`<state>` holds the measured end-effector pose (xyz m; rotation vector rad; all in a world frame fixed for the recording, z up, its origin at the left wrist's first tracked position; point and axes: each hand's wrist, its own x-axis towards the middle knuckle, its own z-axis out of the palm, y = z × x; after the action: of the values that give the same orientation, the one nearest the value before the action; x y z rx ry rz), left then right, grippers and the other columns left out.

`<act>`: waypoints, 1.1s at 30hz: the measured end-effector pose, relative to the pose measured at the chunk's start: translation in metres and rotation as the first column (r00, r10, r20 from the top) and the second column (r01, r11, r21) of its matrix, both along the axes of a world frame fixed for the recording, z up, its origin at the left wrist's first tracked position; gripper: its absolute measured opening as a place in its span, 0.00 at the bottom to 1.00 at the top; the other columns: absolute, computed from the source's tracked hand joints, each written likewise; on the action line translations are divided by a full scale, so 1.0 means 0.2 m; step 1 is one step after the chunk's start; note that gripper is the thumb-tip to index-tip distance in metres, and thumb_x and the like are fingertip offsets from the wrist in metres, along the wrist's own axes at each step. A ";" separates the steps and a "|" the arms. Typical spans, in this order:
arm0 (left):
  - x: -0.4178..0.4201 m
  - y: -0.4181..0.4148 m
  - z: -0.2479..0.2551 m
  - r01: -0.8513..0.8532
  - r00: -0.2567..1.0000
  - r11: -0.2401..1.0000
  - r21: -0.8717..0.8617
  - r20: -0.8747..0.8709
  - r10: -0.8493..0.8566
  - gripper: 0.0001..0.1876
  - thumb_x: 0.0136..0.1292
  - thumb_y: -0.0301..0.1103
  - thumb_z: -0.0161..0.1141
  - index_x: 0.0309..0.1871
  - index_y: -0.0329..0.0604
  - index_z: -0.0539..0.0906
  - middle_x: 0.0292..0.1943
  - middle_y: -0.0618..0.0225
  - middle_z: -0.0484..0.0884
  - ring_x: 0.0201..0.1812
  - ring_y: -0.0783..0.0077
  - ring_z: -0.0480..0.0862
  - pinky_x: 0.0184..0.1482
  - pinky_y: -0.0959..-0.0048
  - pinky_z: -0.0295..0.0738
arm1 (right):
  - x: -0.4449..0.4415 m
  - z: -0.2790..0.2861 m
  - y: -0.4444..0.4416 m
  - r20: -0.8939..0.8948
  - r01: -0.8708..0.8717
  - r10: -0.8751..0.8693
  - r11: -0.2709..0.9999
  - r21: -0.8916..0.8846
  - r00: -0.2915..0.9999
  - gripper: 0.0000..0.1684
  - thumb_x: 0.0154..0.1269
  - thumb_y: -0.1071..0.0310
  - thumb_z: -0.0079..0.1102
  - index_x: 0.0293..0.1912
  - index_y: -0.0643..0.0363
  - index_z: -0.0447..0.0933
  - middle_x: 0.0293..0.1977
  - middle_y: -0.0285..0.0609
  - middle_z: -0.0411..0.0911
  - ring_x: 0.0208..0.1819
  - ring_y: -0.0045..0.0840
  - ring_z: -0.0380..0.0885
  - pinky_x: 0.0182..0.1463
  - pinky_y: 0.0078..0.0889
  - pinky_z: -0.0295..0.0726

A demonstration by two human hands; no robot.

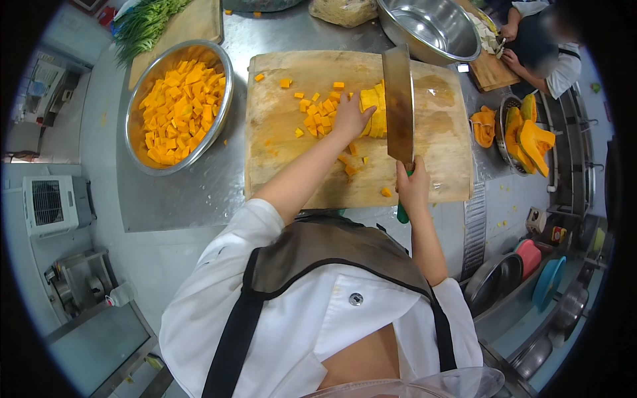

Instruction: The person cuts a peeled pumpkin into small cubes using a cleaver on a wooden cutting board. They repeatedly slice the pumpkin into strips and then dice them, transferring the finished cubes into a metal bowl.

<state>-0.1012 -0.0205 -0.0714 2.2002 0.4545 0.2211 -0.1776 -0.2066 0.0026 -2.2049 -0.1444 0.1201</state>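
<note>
My right hand (413, 184) grips the green handle of a cleaver (399, 109). Its wide blade stands along the right side of a row of yellow pumpkin slices (374, 112) on a wooden cutting board (278, 169). My left hand (350, 117) is at the left end of the slices, fingers spread, with the thumb over their edge. Left of that hand, diced pumpkin (318, 117) lies in a loose heap, and a few stray cubes are scattered over the board. The blade hides part of the slices' right side.
A steel bowl (229, 94) of pumpkin cubes stands left of the board. Behind are a steel basin (423, 30) and leafy greens (149, 25). At right, a colander (503, 142) holds pumpkin pieces (535, 142). A co-worker (537, 49) works at another board (490, 69).
</note>
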 end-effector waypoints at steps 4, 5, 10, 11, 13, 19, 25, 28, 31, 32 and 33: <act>0.12 0.06 -0.16 0.114 0.993 0.993 0.040 0.017 -0.114 0.22 0.61 0.44 0.57 0.56 0.46 0.74 0.59 0.52 0.65 0.57 0.49 0.69 0.58 0.62 0.66 | 0.01 -0.06 -0.09 -0.021 0.029 -0.029 0.999 0.031 0.999 0.12 0.60 0.68 0.56 0.34 0.67 0.67 0.20 0.48 0.71 0.21 0.35 0.72 0.25 0.34 0.69; 0.14 0.10 -0.19 0.138 0.990 0.990 -0.009 0.037 -0.137 0.21 0.60 0.44 0.57 0.56 0.48 0.75 0.59 0.52 0.65 0.57 0.49 0.69 0.58 0.62 0.65 | 0.01 -0.05 -0.10 -0.044 0.037 -0.035 0.998 0.046 0.998 0.12 0.60 0.68 0.56 0.34 0.67 0.67 0.20 0.47 0.71 0.20 0.33 0.72 0.24 0.33 0.69; 0.11 0.11 0.00 0.260 0.960 0.950 0.170 -0.148 -0.236 0.23 0.56 0.43 0.58 0.57 0.52 0.74 0.63 0.54 0.62 0.60 0.51 0.67 0.61 0.62 0.64 | 0.00 -0.03 -0.12 -0.137 0.098 -0.083 0.990 0.106 0.987 0.13 0.60 0.66 0.57 0.35 0.67 0.67 0.19 0.44 0.71 0.15 0.26 0.72 0.20 0.29 0.70; 0.11 0.11 0.03 0.274 0.954 0.948 0.164 -0.172 -0.245 0.24 0.55 0.43 0.58 0.57 0.53 0.74 0.63 0.54 0.61 0.60 0.51 0.66 0.61 0.63 0.64 | 0.01 -0.03 -0.12 -0.153 0.108 -0.091 0.988 0.108 0.984 0.13 0.60 0.66 0.58 0.35 0.67 0.67 0.18 0.44 0.71 0.15 0.25 0.72 0.20 0.29 0.70; 0.10 0.12 0.04 0.286 0.946 0.946 0.151 -0.200 -0.254 0.26 0.53 0.44 0.59 0.58 0.55 0.73 0.64 0.54 0.61 0.61 0.51 0.66 0.61 0.62 0.64 | 0.02 -0.05 -0.12 -0.148 0.084 -0.068 0.991 0.105 0.987 0.14 0.60 0.66 0.58 0.36 0.67 0.67 0.18 0.43 0.71 0.14 0.24 0.72 0.20 0.28 0.70; 0.05 0.12 0.03 0.262 0.955 0.963 0.067 -0.162 -0.249 0.33 0.50 0.41 0.62 0.61 0.44 0.66 0.62 0.50 0.60 0.60 0.49 0.66 0.60 0.63 0.65 | 0.06 -0.02 -0.10 -0.182 0.056 -0.037 0.993 0.103 0.983 0.15 0.60 0.65 0.58 0.37 0.67 0.67 0.17 0.41 0.69 0.14 0.22 0.71 0.19 0.26 0.68; 0.08 0.05 0.02 -0.034 0.989 0.999 0.000 -0.143 0.034 0.36 0.45 0.35 0.67 0.57 0.34 0.64 0.59 0.48 0.62 0.55 0.50 0.71 0.57 0.63 0.68 | 0.08 0.03 -0.07 -0.201 0.017 0.005 0.994 0.109 0.980 0.15 0.61 0.67 0.57 0.40 0.68 0.68 0.19 0.39 0.70 0.15 0.20 0.70 0.18 0.26 0.67; 0.09 0.10 -0.05 -0.133 0.990 0.977 -0.167 -0.061 0.125 0.33 0.44 0.33 0.67 0.55 0.35 0.66 0.56 0.52 0.65 0.53 0.55 0.72 0.54 0.66 0.69 | 0.08 0.05 -0.07 -0.194 0.013 0.012 0.991 0.130 0.981 0.14 0.61 0.67 0.57 0.41 0.68 0.68 0.19 0.39 0.70 0.15 0.19 0.69 0.18 0.25 0.66; -0.01 0.30 -0.03 -0.205 0.974 0.757 -0.620 -0.054 0.220 0.30 0.45 0.30 0.63 0.54 0.38 0.67 0.50 0.59 0.69 0.50 0.63 0.72 0.50 0.71 0.69 | 0.07 0.07 -0.07 -0.208 -0.012 0.044 0.989 0.150 0.977 0.14 0.61 0.68 0.57 0.42 0.68 0.68 0.20 0.38 0.70 0.15 0.18 0.69 0.18 0.25 0.66; -0.09 0.36 0.01 -0.202 0.961 0.646 -0.736 -0.021 0.277 0.28 0.46 0.28 0.61 0.54 0.39 0.67 0.47 0.62 0.70 0.49 0.66 0.72 0.49 0.72 0.69 | 0.07 0.08 -0.07 -0.214 -0.027 0.061 0.987 0.159 0.975 0.14 0.61 0.68 0.57 0.42 0.68 0.68 0.20 0.38 0.70 0.15 0.18 0.69 0.18 0.25 0.66; -0.16 0.42 0.05 -0.189 0.939 0.556 -0.810 0.017 0.344 0.27 0.46 0.26 0.59 0.53 0.39 0.67 0.46 0.63 0.71 0.48 0.67 0.73 0.49 0.72 0.70 | 0.05 0.09 -0.05 -0.250 -0.054 0.095 0.984 0.169 0.964 0.14 0.61 0.67 0.57 0.41 0.67 0.68 0.19 0.39 0.70 0.15 0.18 0.70 0.18 0.26 0.66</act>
<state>-0.1339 0.0638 -0.0610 1.1861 0.6413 0.2993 -0.1684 -0.2166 0.0198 -2.0025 -0.0888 0.4211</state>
